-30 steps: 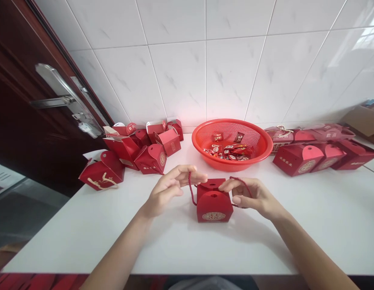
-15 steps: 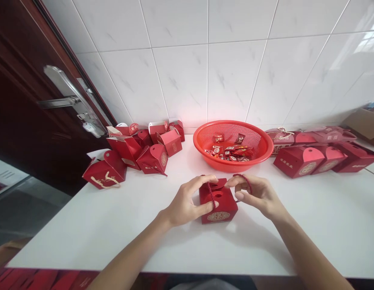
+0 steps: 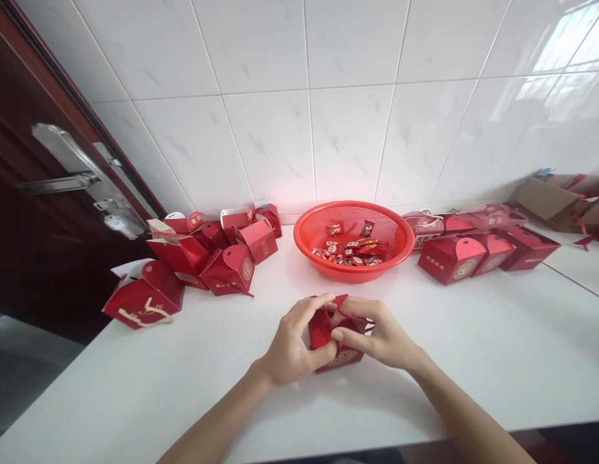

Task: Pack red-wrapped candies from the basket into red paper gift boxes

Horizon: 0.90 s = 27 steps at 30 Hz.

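Note:
A small red cardboard gift box [image 3: 346, 358] with a gold round print stands on the white table, close in front of me. My left hand [image 3: 294, 340] holds its left side, thumb at the front and fingers over the top. My right hand [image 3: 379, 332] is closed at the top of the box, with a twisted dark red cord [image 3: 348, 315] at its fingers. Both hands meet over the top and hide much of the upper flaps and the cord's ends.
Behind the box stands a red plastic basket [image 3: 299, 240] with wrapped sweets [image 3: 354, 250]. Several red boxes [image 3: 151, 287] are grouped at the left, and more red boxes [image 3: 451, 258] stand at the right. A brown carton [image 3: 545, 203] is at the far right. A dark door [image 3: 33, 258] borders the left.
My right hand has moved left with the cord, onto the top of the box. Its thumb and fingers now cover the upper flaps. The view has shifted somewhat to the right.

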{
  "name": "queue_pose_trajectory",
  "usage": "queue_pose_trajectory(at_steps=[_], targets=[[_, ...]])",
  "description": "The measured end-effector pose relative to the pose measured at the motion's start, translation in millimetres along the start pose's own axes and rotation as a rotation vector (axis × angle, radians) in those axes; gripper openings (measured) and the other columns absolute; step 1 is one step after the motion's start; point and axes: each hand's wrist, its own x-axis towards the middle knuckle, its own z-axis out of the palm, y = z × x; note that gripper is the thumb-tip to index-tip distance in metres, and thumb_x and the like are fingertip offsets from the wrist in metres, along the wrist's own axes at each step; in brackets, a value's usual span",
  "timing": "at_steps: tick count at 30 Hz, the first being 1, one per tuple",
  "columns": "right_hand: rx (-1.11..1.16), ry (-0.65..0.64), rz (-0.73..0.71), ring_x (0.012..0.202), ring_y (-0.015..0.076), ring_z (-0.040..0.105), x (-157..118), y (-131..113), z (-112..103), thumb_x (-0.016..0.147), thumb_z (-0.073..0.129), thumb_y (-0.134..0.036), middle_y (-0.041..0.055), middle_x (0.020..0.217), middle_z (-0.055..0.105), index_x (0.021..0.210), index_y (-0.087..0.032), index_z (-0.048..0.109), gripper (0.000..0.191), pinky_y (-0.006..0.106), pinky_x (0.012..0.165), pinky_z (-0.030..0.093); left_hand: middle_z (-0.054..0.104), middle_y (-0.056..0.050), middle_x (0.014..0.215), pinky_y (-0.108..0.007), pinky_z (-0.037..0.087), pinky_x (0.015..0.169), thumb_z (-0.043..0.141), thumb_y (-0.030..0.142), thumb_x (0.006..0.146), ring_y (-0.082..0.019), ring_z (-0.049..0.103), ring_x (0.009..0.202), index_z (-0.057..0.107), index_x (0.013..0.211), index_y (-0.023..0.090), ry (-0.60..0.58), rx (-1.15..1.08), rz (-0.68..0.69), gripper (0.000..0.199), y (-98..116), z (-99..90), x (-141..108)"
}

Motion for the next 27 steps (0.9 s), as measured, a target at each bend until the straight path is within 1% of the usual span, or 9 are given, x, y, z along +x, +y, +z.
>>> queue_pose_trajectory(at_steps=[4, 7, 11, 14, 18, 20, 22, 25, 27], targets=[[-0.050, 0.017, -0.033, 0.063, 0.0120, 0.040, 3, 3, 8, 0.090, 0.070, -0.043, -0.0016, 0.069, 0.048, 0.068, -0.019, 0.056, 0.036, 0.026, 0.057, 0.033, 0.073, -0.009, 0.117, -0.040, 0.059, 0.091, 0.065, 0.023, 0.079, -0.025, 0.071, 0.102, 0.055, 0.130, 0.023, 0.031, 0.039, 0.022, 0.052, -1, 3.9, 0], [-0.054, 0.059, -0.056, 0.062, 0.0121, 0.039, 2, 5, 12, 0.093, 0.065, -0.038, -0.0016, 0.067, 0.046, 0.064, -0.019, 0.049, 0.038, 0.026, 0.057, 0.033, 0.072, -0.008, 0.114, -0.037, 0.060, 0.089, 0.063, 0.020, 0.085, -0.023, 0.071, 0.101, 0.055, 0.129, 0.023, 0.074, 0.065, 0.083, 0.045, -1, 6.9, -1], [0.048, 0.150, -0.020, 0.061, 0.0120, 0.039, -1, 3, 10, 0.094, 0.063, -0.037, -0.0016, 0.067, 0.049, 0.071, -0.020, 0.053, 0.031, 0.026, 0.056, 0.034, 0.071, -0.005, 0.107, -0.031, 0.060, 0.086, 0.059, 0.015, 0.093, -0.019, 0.070, 0.096, 0.053, 0.131, 0.026, 0.123, 0.023, 0.168, 0.041, -4, 9.1, -4], [0.122, 0.215, 0.001, 0.063, 0.0121, 0.042, -2, -2, 4, 0.095, 0.063, -0.039, -0.0016, 0.067, 0.050, 0.071, -0.019, 0.052, 0.033, 0.026, 0.058, 0.036, 0.071, -0.005, 0.104, -0.031, 0.060, 0.086, 0.058, 0.013, 0.093, -0.018, 0.069, 0.095, 0.052, 0.134, 0.023, 0.134, -0.022, 0.279, 0.042, -8, 9.1, -6], [0.179, 0.333, -0.010, 0.060, 0.0110, 0.039, -3, -10, -4, 0.093, 0.067, -0.038, -0.0028, 0.065, 0.046, 0.066, -0.019, 0.048, 0.038, 0.025, 0.056, 0.033, 0.069, -0.011, 0.113, -0.034, 0.060, 0.091, 0.063, 0.011, 0.088, -0.022, 0.066, 0.106, 0.054, 0.134, 0.016, 0.133, 0.012, 0.447, 0.047, -9, 9.5, -6], [0.185, 0.405, -0.019, 0.060, 0.0112, 0.041, -5, -12, -9, 0.091, 0.069, -0.039, -0.0023, 0.065, 0.047, 0.066, -0.019, 0.051, 0.037, 0.025, 0.055, 0.035, 0.068, -0.013, 0.116, -0.035, 0.059, 0.093, 0.064, 0.010, 0.086, -0.023, 0.064, 0.111, 0.055, 0.133, 0.014, 0.139, 0.032, 0.478, 0.047, -9, 10.4, -6], [0.167, 0.496, -0.043, 0.062, 0.0125, 0.046, -7, -13, -19, 0.090, 0.071, -0.039, -0.0008, 0.066, 0.052, 0.067, -0.019, 0.056, 0.034, 0.026, 0.056, 0.039, 0.067, -0.012, 0.114, -0.035, 0.059, 0.093, 0.062, 0.008, 0.086, -0.022, 0.064, 0.111, 0.056, 0.130, 0.013, 0.141, 0.030, 0.480, 0.045, -10, 11.6, -7], [0.065, 0.663, -0.081, 0.065, 0.0149, 0.053, -12, -9, -43, 0.087, 0.074, -0.037, 0.0013, 0.068, 0.060, 0.067, -0.019, 0.063, 0.029, 0.027, 0.059, 0.044, 0.068, -0.011, 0.109, -0.033, 0.059, 0.091, 0.060, 0.004, 0.086, -0.021, 0.064, 0.107, 0.058, 0.127, 0.014, 0.123, 0.019, 0.462, 0.042, -13, 13.2, -8], [0.008, 0.776, -0.075, 0.065, 0.0154, 0.056, -15, -7, -63, 0.083, 0.077, -0.036, 0.0020, 0.068, 0.063, 0.068, -0.019, 0.067, 0.024, 0.027, 0.058, 0.045, 0.068, -0.010, 0.106, -0.033, 0.060, 0.088, 0.058, 0.003, 0.086, -0.021, 0.065, 0.105, 0.059, 0.126, 0.014, 0.105, 0.010, 0.447, 0.041, -15, 14.1, -9]])
